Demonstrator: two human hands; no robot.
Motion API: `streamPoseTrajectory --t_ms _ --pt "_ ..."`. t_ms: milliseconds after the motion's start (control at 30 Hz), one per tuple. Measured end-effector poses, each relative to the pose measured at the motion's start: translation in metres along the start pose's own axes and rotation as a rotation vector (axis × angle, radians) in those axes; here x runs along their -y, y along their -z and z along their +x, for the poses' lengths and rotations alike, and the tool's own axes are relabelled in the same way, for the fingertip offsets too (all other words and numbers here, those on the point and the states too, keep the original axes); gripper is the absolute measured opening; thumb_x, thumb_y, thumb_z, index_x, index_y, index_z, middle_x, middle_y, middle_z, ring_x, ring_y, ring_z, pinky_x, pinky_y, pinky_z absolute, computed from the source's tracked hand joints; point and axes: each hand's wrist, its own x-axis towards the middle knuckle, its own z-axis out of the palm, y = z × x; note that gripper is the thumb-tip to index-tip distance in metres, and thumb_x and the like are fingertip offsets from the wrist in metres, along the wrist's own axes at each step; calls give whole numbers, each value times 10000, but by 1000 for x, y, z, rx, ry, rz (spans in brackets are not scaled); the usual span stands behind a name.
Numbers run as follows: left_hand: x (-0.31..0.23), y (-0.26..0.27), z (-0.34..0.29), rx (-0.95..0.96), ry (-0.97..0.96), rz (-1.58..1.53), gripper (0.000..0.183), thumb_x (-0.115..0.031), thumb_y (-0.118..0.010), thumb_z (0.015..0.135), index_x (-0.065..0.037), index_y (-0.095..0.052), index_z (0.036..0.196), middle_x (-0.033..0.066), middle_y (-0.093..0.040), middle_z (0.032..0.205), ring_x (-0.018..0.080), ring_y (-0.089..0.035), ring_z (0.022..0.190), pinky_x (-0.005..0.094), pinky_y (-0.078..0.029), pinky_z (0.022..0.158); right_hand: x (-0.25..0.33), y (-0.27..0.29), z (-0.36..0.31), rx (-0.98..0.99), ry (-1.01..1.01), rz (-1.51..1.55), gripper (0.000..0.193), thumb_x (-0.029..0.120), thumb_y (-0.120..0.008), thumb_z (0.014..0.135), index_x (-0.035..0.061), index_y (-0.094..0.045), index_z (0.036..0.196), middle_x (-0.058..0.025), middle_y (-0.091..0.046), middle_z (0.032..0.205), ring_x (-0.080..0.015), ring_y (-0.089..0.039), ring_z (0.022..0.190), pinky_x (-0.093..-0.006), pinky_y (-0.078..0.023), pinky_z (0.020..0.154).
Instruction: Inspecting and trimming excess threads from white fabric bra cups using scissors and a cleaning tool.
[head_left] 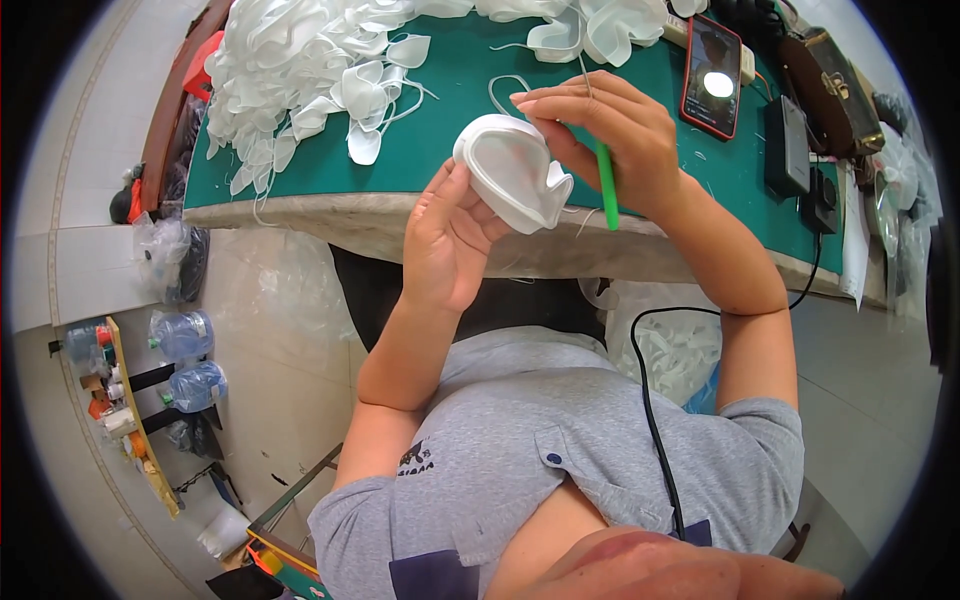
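My left hand [447, 235] grips the lower left edge of a soft white moulded piece [510, 175], thumb in front and fingers behind. The piece is a rounded, translucent cup with a thick rim and a notch at its right side. My right hand [630, 125] is closed around a tool with a green handle [607, 185]; its thin metal shaft sticks up past the fingers. The right index fingertip and thumb are at the piece's upper rim. A thin white strip [510, 82] curls just above that rim; whether it is attached is unclear.
A large heap of similar white pieces [290, 70] covers the green table mat's [450, 60] left part, with more [610, 30] at the back. On the right lie a phone [712, 75], a black box [787, 145] and a brown bag [825, 90]. A black cable [645, 390] crosses my front.
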Motion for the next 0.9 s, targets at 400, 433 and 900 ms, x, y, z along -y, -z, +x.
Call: streamPoseTrajectory --t_ms 400,433,900 --pt "6 -7 -1 -42 46 25 284 -221 -520 956 -51 -509 1184 90 -595 1131 200 -604 1052 417 -551 847 0 -8 -7 169 115 -120 302 67 -743 682 24 -629 959 -81 -683 984 -214 -610 751 -328 -513 697" --pt "6 -7 -1 -27 50 45 278 -219 -524 954 -56 -510 1180 89 -595 1127 201 -603 1053 421 -552 844 1 -8 -7 177 129 -133 311 67 -739 673 27 -631 963 -80 -683 985 -211 -608 746 -330 -513 698" --pt "2 -3 1 -26 23 24 300 -234 -493 964 -47 -472 1198 108 -568 1163 211 -590 1073 411 -553 862 1 -5 -7 124 -3 -36 316 -14 -734 656 24 -645 957 -80 -697 944 -206 -606 711 -309 -518 657"
